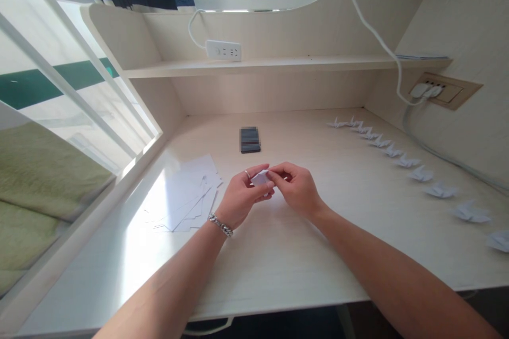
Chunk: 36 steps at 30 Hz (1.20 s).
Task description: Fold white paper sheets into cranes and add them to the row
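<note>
- The left hand (240, 194), wearing a ring (247, 174) and a chain bracelet (220, 225), is holding a small folded paper (260, 177) between thumb and fingers.
- The right hand (297, 186) is pinching the paper's right edge; the piece is sitting between the 2 hands, over the pale desk (302, 270).
- Its folding looks only partly done: no wings are showing, so shaping seems left.
- Loose white sheets (186, 185) are lying to the left, seemingly unfolded.
- A dark, pixelated object (249, 139) is lying just beyond the hands.
- About 11 finished-looking paper birds (420, 174) are lining the desk's right side.
- A white power strip (223, 50) is resting on the shelf (286, 65) behind.
</note>
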Motion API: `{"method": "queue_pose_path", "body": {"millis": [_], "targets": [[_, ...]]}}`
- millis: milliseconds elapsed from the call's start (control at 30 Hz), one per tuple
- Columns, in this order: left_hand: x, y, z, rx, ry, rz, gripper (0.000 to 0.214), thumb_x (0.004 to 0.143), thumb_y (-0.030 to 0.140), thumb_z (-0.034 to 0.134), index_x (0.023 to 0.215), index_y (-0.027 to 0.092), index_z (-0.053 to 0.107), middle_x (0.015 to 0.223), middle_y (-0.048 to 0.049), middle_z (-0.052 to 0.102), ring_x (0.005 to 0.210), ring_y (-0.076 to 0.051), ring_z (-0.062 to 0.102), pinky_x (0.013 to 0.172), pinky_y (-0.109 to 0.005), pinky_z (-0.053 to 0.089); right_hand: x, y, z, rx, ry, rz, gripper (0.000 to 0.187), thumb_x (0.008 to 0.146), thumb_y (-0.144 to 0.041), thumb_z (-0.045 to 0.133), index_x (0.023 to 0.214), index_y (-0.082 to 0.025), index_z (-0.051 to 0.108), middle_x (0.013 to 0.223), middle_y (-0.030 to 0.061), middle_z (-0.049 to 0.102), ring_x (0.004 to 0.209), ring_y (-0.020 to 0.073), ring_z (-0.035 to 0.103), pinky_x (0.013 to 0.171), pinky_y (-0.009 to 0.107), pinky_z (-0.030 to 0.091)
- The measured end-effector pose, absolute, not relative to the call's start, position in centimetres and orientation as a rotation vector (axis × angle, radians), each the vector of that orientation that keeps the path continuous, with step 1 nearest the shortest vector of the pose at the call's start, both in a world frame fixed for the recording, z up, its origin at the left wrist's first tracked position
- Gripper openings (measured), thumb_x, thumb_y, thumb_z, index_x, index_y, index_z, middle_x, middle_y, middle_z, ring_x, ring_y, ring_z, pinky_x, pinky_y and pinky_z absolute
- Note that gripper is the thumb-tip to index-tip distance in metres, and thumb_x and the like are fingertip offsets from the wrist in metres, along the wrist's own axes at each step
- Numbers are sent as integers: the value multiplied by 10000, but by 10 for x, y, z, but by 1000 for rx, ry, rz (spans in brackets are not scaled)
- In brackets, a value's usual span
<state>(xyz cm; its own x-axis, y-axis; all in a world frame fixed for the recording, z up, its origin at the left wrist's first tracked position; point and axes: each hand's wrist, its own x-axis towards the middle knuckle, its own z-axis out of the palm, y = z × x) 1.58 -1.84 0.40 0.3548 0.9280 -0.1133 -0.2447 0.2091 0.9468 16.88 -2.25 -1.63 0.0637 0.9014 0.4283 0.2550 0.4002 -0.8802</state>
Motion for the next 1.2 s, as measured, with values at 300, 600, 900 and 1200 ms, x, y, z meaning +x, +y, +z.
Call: {"method": "queue_pose_path", "body": {"millis": [300, 600, 900, 1200], "targets": [[11, -15, -2, 1030, 779, 950, 672, 599, 147, 857, 1232, 121, 631, 832, -62, 710, 715, -153, 666, 737, -331, 523, 170, -22, -14, -1113, -1453, 701, 135, 828, -295, 638, 794, -183, 705, 730, 26, 693, 657, 155, 617, 630, 275, 481], [11, -15, 2, 1006, 754, 917, 740, 585, 33, 819, 1286, 132, 603, 949, -78, 732, 795, -149, 678, 855, -342, 512, 171, -20, -15, -1098, -1416, 730, 126, 814, -289, 650, 776, -177, 693, 711, 24, 681, 658, 157, 617, 618, 276, 484], [9, -18, 10, 996, 750, 894, 750, 575, 22, 805, 1289, 117, 597, 884, -68, 721, 800, -164, 672, 800, -320, 504, 170, -21, -14, -1106, -1425, 714, 144, 823, -308, 650, 779, -180, 700, 716, 24, 689, 655, 155, 618, 609, 271, 476], [12, -16, 2, 1093, 812, 963, 589, 640, 110, 799, 1211, 116, 653, 838, -72, 721, 736, -165, 673, 782, -365, 534, 171, -21, -15, -1114, -1441, 729, 128, 810, -296, 646, 777, -184, 701, 723, 28, 700, 666, 164, 633, 632, 287, 497]]}}
